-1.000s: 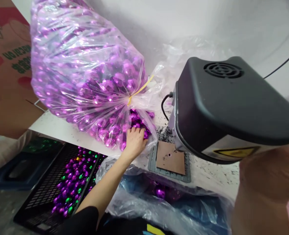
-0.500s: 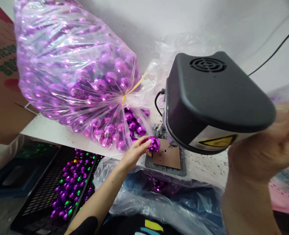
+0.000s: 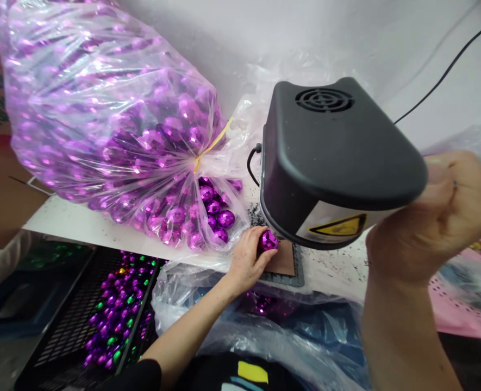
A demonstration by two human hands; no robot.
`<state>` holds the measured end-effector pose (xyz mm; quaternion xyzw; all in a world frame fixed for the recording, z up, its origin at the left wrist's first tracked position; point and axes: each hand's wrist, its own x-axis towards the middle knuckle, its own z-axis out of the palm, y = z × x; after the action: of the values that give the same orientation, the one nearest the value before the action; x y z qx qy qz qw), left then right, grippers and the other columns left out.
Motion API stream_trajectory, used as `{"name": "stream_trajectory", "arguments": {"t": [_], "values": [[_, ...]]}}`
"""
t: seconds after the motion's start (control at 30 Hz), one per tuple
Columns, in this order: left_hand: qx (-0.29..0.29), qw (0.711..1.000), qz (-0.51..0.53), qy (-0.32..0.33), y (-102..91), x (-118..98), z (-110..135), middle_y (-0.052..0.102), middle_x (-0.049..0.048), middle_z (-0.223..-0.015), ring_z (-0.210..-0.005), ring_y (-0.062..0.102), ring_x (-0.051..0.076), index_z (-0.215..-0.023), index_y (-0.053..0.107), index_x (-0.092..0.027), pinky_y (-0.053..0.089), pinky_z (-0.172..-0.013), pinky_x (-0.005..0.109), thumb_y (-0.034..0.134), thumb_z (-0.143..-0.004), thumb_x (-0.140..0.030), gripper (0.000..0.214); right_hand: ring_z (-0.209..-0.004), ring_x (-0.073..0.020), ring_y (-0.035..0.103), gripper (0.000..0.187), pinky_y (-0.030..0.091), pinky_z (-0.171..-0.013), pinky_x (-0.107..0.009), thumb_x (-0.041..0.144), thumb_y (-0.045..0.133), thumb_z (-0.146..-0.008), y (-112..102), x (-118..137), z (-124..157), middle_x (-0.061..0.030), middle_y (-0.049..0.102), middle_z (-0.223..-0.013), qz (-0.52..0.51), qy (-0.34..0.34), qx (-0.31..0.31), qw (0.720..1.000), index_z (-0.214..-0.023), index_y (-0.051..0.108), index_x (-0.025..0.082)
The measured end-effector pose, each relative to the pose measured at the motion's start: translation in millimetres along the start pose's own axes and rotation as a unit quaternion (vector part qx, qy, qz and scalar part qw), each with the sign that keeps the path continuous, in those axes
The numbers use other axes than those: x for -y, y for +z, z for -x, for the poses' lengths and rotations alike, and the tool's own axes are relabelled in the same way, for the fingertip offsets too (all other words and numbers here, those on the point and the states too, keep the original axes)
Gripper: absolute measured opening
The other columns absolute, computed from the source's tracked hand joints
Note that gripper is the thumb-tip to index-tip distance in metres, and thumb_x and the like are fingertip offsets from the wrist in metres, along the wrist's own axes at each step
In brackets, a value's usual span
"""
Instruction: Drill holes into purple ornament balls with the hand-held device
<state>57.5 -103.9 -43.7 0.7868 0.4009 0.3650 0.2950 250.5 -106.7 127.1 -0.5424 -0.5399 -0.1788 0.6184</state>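
My left hand (image 3: 247, 256) is closed round a shiny purple faceted ball (image 3: 269, 240), with the thumb in front and fingers behind. The ball is at the brown square board (image 3: 283, 262), which lies on a dark grey base. Whether it rests on the board cannot be told. Just above and to the right stands a black machine (image 3: 342, 146) with a round vent and a yellow warning label. My right hand (image 3: 454, 212) is curled at the machine's right side. Its fingertips, and whatever they grip, are hidden behind the housing and wrist.
A big clear bag (image 3: 113, 119) of purple balls, tied with a yellow tie, fills the left of the white table. Loose purple balls (image 3: 226, 219) lie by its neck. Below stands a black crate (image 3: 64, 320) with purple and green balls. A pink basket (image 3: 456, 309) is at right.
My left hand has brought the purple ball slightly right, further over the brown board, and turned so its back shows. The machine and my right hand appear further left as the view shifts.
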Motion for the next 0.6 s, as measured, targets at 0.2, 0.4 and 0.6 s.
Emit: {"name": "stream_trajectory", "arguments": {"t": [0.2, 0.4, 0.6], "values": [[0.02, 0.997, -0.06, 0.031, 12.1, 2, -1, 0.062, 0.015, -0.13, -0.122, 0.056, 0.031, -0.128, 0.056, -0.018, 0.046, -0.104, 0.048, 0.067, -0.092, -0.033, 0.041, -0.062, 0.0015, 0.04, 0.051, 0.03, -0.058, -0.014, 0.046, 0.038, -0.102, 1, -2, 1, 0.0031, 0.041, -0.063, 0.002, -0.001, -0.006, 1.0, -0.075, 0.058, 0.008], [0.098, 0.995, 0.002, -0.032, 14.7, 1, -6, 0.062, 0.0126, -0.128, -0.124, 0.054, 0.03, -0.125, 0.057, -0.019, 0.039, -0.111, 0.051, 0.066, -0.092, -0.035, 0.038, -0.063, 0.0019, 0.04, 0.051, 0.031, -0.06, -0.014, 0.046, 0.038, -0.103, -2, -1, -1, 0.0029, 0.044, -0.064, 0.002, 0.002, 0.008, 1.0, -0.076, 0.058, 0.008], [0.107, 0.993, 0.009, -0.043, 9.3, 0, -5, 0.061, 0.0125, -0.128, -0.123, 0.054, 0.029, -0.127, 0.057, -0.019, 0.039, -0.112, 0.051, 0.063, -0.094, -0.039, 0.039, -0.059, 0.0035, 0.041, 0.038, 0.03, -0.056, -0.013, 0.037, 0.047, -0.1, -10, 1, 14, 0.0027, 0.054, -0.067, 0.018, -0.025, -0.016, 0.999, -0.076, 0.06, 0.009]]}}
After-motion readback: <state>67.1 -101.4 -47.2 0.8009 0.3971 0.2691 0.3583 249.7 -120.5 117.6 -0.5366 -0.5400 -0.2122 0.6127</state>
